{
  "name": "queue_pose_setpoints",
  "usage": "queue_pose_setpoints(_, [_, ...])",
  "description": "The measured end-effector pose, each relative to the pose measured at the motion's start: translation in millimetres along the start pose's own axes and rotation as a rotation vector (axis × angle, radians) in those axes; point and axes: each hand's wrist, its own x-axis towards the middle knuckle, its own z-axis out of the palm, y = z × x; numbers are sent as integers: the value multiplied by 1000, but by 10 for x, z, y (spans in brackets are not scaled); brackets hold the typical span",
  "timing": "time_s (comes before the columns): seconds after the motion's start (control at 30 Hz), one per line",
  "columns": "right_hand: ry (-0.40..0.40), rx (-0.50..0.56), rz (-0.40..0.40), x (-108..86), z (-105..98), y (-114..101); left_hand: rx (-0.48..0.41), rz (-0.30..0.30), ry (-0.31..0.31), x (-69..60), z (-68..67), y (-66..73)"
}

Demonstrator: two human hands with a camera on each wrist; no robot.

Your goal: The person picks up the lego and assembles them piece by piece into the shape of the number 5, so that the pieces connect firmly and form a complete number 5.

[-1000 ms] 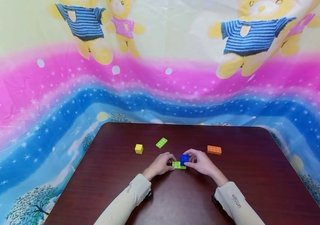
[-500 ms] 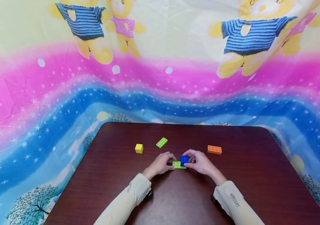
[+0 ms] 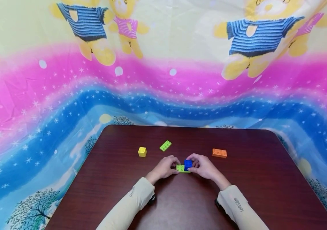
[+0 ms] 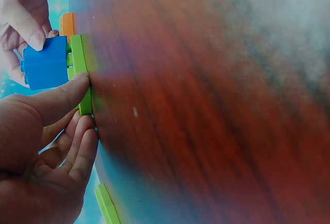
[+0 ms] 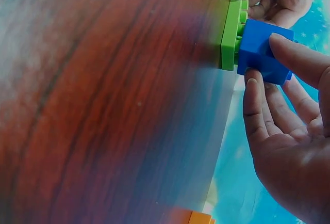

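Dial: near plate at centre, 12 o'clock toward the far edge of the table (image 3: 100, 191), as seen from the head.
Near plate (image 3: 179, 168): light green, studs up, on the table between the two hands.
Blue block (image 3: 188, 164): above the near plate's 3 o'clock half; its studs face up.
Left hand (image 3: 165, 167): at 9 o'clock; thumb and fingers narrow, pinching the near plate's end.
Right hand (image 3: 206, 166): at 3 o'clock; thumb and fingertips set against opposite sides of the blue block, gripping it.
Change: over the last second the blue block has come slightly lower; the near plate and left hand show no clear shift.
Meaning: the joining appears part-way; the wrist views show plate studs (image 5: 240, 30) below the blue block, so it is judged lined up but not pressed home.
Yellow cube (image 3: 142, 152): at 10 o'clock, apart from the hands.
Far plate (image 3: 165, 146): light green, at 11 o'clock, lying aslant.
Orange brick (image 3: 219, 153): at 2 o'clock, beyond the right hand.
Cloth (image 3: 169, 102): printed with bears, hanging past 12 o'clock.
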Motion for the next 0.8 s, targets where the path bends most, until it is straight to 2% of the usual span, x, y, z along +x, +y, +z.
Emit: queue_pose_setpoints(0.8, [44,-26,-10,-2,-13,3,-13,-22,-4,0,-6,15])
